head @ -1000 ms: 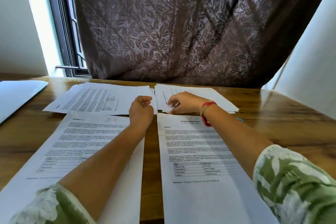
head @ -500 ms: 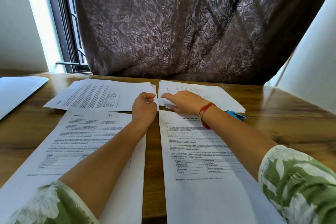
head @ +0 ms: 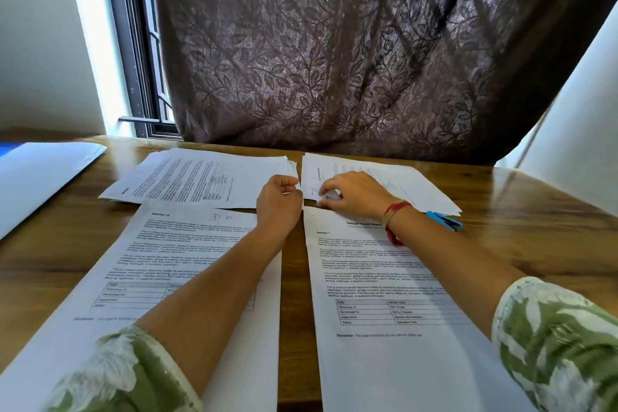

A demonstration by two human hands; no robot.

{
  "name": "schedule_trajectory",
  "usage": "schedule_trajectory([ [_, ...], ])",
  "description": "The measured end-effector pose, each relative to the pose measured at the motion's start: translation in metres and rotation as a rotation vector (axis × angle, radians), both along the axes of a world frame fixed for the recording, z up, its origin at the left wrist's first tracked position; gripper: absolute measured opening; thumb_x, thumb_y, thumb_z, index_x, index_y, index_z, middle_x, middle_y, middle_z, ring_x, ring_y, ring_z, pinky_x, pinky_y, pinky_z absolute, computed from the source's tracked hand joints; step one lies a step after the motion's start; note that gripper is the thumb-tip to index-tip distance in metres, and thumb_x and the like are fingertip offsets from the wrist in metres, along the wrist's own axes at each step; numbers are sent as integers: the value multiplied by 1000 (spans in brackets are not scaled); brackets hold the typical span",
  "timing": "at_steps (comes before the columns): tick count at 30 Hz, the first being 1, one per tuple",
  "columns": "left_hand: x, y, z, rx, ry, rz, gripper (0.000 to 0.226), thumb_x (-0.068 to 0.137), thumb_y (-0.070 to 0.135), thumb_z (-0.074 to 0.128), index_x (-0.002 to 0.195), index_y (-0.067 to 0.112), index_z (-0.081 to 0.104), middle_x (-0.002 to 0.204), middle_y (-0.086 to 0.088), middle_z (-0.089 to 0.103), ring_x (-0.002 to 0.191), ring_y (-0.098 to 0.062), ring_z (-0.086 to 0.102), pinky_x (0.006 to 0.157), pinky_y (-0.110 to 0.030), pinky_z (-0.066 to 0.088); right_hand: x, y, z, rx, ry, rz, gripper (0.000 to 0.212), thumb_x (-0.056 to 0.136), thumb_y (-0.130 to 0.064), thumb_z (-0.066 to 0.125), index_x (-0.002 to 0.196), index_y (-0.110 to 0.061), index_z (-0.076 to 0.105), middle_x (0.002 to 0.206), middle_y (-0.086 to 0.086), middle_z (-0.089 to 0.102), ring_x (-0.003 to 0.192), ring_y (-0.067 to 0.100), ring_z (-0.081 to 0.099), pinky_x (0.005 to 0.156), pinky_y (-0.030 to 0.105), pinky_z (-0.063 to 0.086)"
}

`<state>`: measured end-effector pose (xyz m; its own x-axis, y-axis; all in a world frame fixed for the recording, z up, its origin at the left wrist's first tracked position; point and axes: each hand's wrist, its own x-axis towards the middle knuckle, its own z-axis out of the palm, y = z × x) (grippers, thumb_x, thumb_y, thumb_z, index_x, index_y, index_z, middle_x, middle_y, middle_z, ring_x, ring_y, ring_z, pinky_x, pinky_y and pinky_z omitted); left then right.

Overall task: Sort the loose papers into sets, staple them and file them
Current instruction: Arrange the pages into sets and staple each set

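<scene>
While its fingers are bent down and drawn together, the right hand [head: 354,197] pinches the near left corner of the far right stack [head: 404,177], and a small fold of white paper shows under the fingertips [head: 325,195]. A red thread band [head: 394,221] circles that wrist. Just beside it, the left hand [head: 279,202] is curled into a fist with the thumb laid over the fingers. It rests on the far right corner of the near left sheet [head: 187,244] and touches the near right corner of the far left stack [head: 214,177]; nothing shows between its fingers, though the palm side is hidden.

Both stacks lie sideways along the far edge of the wooden table [head: 294,281], with a narrow gap between them. The near left sheet, headed "Section 10" and marked "D 10" by hand, and the near right sheet [head: 384,281], headed "Section 1", lie lengthwise toward the near edge. A blue stapler [head: 446,221] lies by the right end of the far right stack, with one end hidden behind the wrist.

Forearms cover part of each near sheet, the frame's bottom cuts both off, and their small print is too blurred to read. A white folder [head: 40,177] at the table's left edge is cut off as well.
</scene>
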<state>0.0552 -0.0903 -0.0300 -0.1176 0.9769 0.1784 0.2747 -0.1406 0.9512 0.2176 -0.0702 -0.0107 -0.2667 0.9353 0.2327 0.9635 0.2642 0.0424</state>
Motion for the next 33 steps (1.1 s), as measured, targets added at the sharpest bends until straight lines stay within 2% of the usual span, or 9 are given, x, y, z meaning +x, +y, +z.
schedule_trajectory([
  [3,-2,1,-1,-21,-46,10,23,98,17,52,120,21,57,122,-2,58,97,-12,50,64,-13,39,-5,5,4,-4,-34,-50,39,91,-52,54,113,-23,68,120,-1,66,106,19,58,88,28,43],
  [7,-2,1,0,-38,-71,12,24,98,17,52,121,20,57,124,-2,57,100,-13,50,80,-21,43,-13,6,8,4,-98,-22,28,95,-39,53,100,-17,68,103,3,69,85,15,56,72,21,37],
  [10,-2,1,0,-31,-60,5,24,98,17,52,121,20,57,126,-2,57,101,-13,50,84,-22,43,-18,5,8,38,-174,-21,23,98,-32,46,95,-14,60,93,6,66,74,14,51,64,21,33],
  [14,-3,2,-1,-32,-54,-15,25,98,17,52,122,20,57,126,-1,57,99,-12,49,70,-14,42,-14,9,16,149,47,-84,23,101,-29,42,104,-10,55,94,10,65,75,18,55,59,20,35],
  [17,-3,1,0,-35,-59,-14,26,98,18,52,123,20,55,126,-2,57,99,-12,49,79,-19,43,-8,12,18,229,183,-131,22,102,-27,40,107,-10,54,93,11,66,76,18,60,53,15,33],
  [21,-3,-2,2,-64,-91,-28,34,97,19,53,130,21,45,130,-3,54,99,-13,48,82,-24,44,-15,17,17,266,169,-206,20,102,-22,42,115,-10,50,99,13,65,81,23,63,58,19,35],
  [24,-2,-2,3,-69,-98,-27,38,97,20,54,133,23,42,133,-4,53,99,-13,47,81,-23,43,-25,21,5,167,65,-169,20,99,-15,46,119,-12,47,104,14,64,77,22,56,64,22,36],
  [27,-1,-1,3,-67,-91,-18,39,97,20,54,133,23,41,134,-4,53,99,-12,47,82,-23,42,-31,22,-8,97,-51,-81,20,98,-21,51,118,-17,53,112,10,64,86,20,57,72,19,38],
  [33,-2,-1,3,-63,-87,-29,39,96,19,55,133,22,42,134,-5,53,98,-12,48,82,-23,43,-28,19,10,-67,-27,49,29,95,-38,53,111,-18,65,112,3,65,88,13,49,74,22,35],
])
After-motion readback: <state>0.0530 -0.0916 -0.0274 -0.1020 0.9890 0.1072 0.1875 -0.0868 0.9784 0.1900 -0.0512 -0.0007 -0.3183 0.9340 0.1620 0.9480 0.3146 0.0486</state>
